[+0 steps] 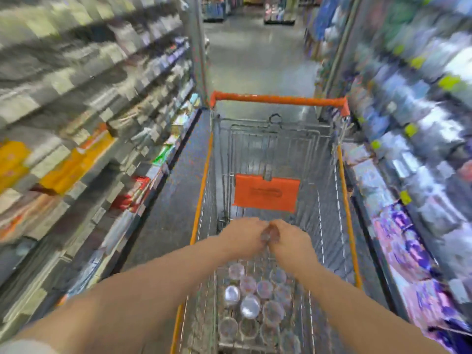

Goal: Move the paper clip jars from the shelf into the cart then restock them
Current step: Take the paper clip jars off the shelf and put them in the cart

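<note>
A wire shopping cart [342,175] with orange trim stands in the aisle in front of me. Several small clear paper clip jars [251,300] with round lids stand packed together on its near floor. Both my arms reach into the cart. My left hand [242,236] and my right hand [291,241] meet above the jars, and between them they hold one small clear jar [270,234]. The fingers of both hands are curled round it. The picture is blurred by motion.
Stocked shelves line the aisle on the left [89,139] and on the right [413,154], close to the cart's sides. An orange flap [265,192] hangs inside the cart. Grey floor [258,60] runs on ahead past the cart's orange handle [278,99].
</note>
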